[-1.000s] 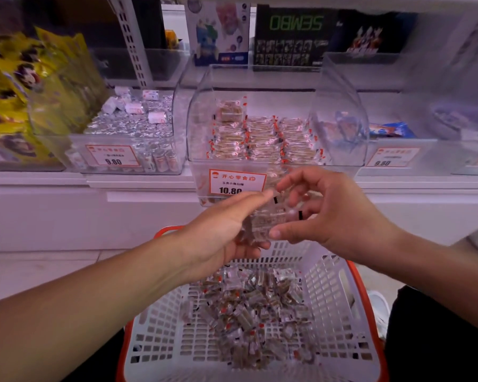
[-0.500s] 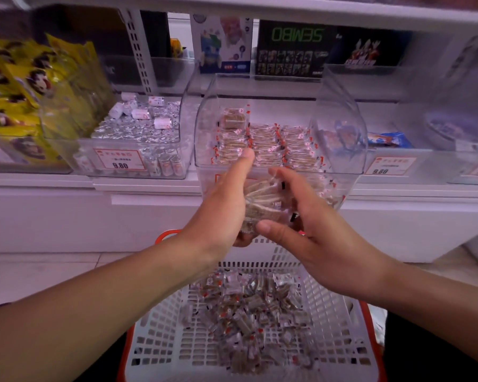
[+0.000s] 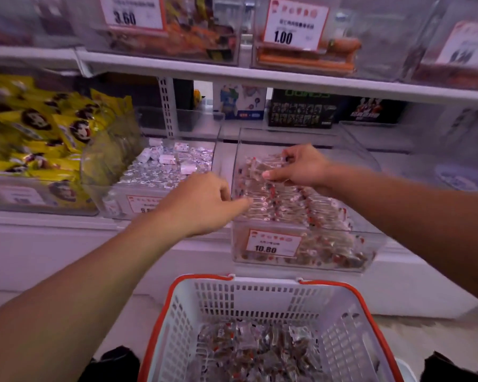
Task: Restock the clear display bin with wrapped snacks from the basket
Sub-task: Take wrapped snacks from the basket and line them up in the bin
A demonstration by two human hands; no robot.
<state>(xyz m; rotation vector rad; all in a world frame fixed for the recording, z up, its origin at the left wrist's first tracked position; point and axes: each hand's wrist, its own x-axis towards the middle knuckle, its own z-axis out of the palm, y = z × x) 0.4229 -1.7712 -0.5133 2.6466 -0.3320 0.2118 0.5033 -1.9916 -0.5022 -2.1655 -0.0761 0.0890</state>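
The clear display bin [image 3: 370, 244] with a 10.80 price tag [image 3: 272, 246] sits on the shelf, holding rows of wrapped snacks [image 3: 293, 205]. My right hand [image 3: 304, 168] is inside the bin near its back and pinches a small stack of wrapped snacks [image 3: 262, 168] between thumb and fingers. My left hand [image 3: 204, 202] is at the bin's left wall, one finger stretched out onto the front rows, the others loosely curled. Below stands the white basket [image 3: 260, 296] with an orange rim, with loose wrapped snacks [image 3: 260, 351] piled in its bottom.
A neighbouring clear bin of silver-wrapped sweets [image 3: 171, 169] stands just left of my left hand. Yellow packets [image 3: 39, 133] fill the far left bin. An upper shelf [image 3: 260, 75] with more bins and price tags overhangs. Boxed toys [image 3: 298, 110] stand behind.
Both hands rose from above the basket to the bin. The right hand carried the stack of snacks in over the rows; the left hand let go and moved to the bin's left wall.
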